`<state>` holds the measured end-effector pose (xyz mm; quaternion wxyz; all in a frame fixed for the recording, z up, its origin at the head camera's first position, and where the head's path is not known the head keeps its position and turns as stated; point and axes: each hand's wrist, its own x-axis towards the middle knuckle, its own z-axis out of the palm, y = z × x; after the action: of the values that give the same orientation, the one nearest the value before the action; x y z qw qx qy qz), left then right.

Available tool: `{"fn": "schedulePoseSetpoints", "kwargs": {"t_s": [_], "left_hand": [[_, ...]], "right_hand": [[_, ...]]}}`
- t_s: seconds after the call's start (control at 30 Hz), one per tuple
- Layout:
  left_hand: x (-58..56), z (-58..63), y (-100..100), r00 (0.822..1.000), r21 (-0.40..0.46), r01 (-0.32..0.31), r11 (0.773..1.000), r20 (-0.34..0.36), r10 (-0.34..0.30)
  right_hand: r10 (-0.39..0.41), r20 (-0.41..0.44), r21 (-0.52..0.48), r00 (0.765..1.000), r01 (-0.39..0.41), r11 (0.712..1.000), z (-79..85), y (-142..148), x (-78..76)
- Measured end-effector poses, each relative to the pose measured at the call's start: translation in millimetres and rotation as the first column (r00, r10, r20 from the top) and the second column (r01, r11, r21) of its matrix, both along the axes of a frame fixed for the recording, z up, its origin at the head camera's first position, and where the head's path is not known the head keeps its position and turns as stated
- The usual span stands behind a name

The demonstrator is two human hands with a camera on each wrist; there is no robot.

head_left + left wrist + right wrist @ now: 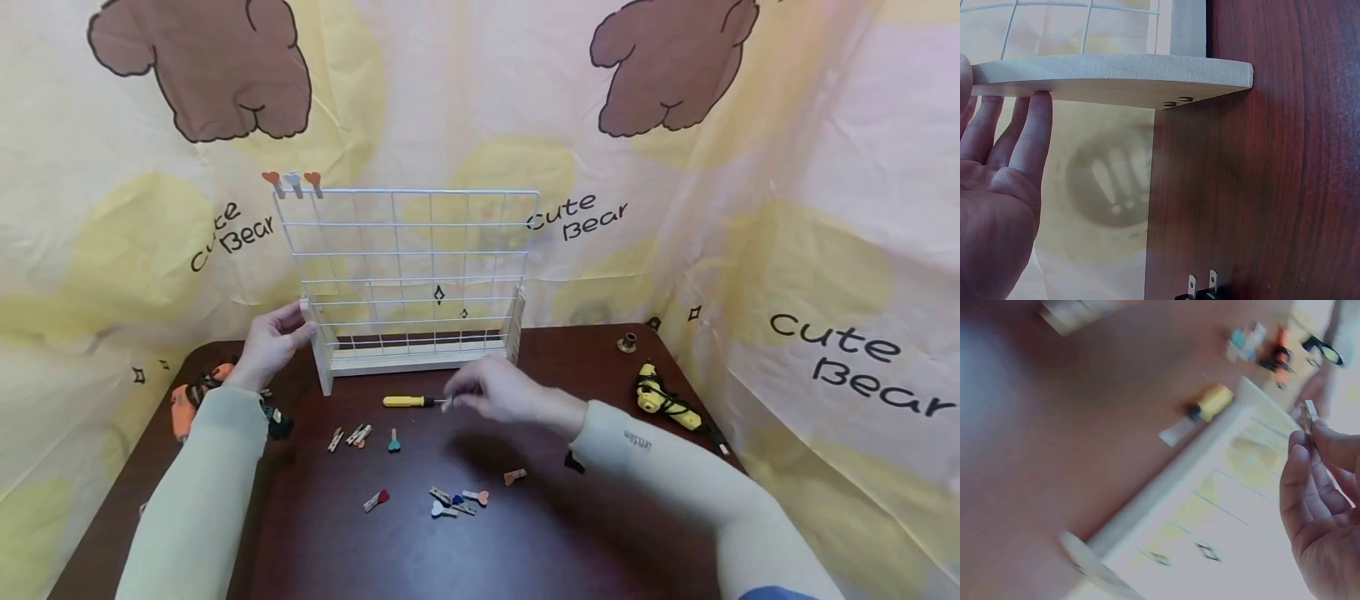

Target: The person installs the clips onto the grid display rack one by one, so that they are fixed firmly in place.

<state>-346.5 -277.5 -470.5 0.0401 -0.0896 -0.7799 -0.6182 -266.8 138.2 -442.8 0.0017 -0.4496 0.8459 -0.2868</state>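
Note:
A white wire grid rack [412, 252] with wooden sides stands at the table's back. My left hand [272, 346] holds its left wooden side panel [1116, 72], thumb on one face and fingertips against the other. Three heart clothespins, red, pale blue and red [313, 181], are clipped on the grid's top left. In front of the rack, my right hand [491, 392] pinches a small wooden clothespin [1309, 412] between thumb and fingers; its heart is hidden. A yellow-handled screwdriver [405, 402] lies beside that hand. The right wrist view is blurred.
Loose heart clothespins lie on the dark table, including a teal one [394, 442], a red one [377, 500] and a cluster [453, 502]. An orange tool [183, 408] lies at the left, a yellow corded tool [663, 398] at the right. A small metal fitting [627, 342] stands behind it.

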Motion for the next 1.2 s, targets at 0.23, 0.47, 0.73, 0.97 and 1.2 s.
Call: {"fn": "schedulePoseSetpoints", "kwargs": {"t_s": [0.23, 0.47, 0.73, 0.97, 1.2], "left_hand": [[-12.4, -15.5, -6, 1.000, -0.035, -0.023, 0.999, 0.013, 0.023], [-12.8, -16.8, -3, 1.000, -0.009, -0.007, 1.000, -0.014, 0.007], [-10.0, -13.0, -2, 1.000, -0.008, -0.001, 1.000, -0.028, 0.000], [3.3, 5.0, 4, 1.000, 0.012, 0.013, 1.000, -0.021, -0.012], [-4.3, -3.5, -3, 1.000, -0.028, -0.008, 1.000, -0.029, 0.008]], "right_hand": [[-0.052, 0.106, -0.088, 0.993, 0.062, 0.994, 78.7, -35, -32.8], [-0.157, 0.085, -0.155, 0.984, 0.169, 0.973, 178.2, -70, -70.3], [-0.220, -0.238, 0.016, 0.946, 0.230, 0.973, 261.9, -117, -98.1], [-0.281, -0.350, 0.196, 0.894, 0.363, 0.911, 288.1, -150, -102.3], [-0.222, -0.442, 0.348, 0.869, 0.395, 0.850, 292.5, -177, -106.1]]}}
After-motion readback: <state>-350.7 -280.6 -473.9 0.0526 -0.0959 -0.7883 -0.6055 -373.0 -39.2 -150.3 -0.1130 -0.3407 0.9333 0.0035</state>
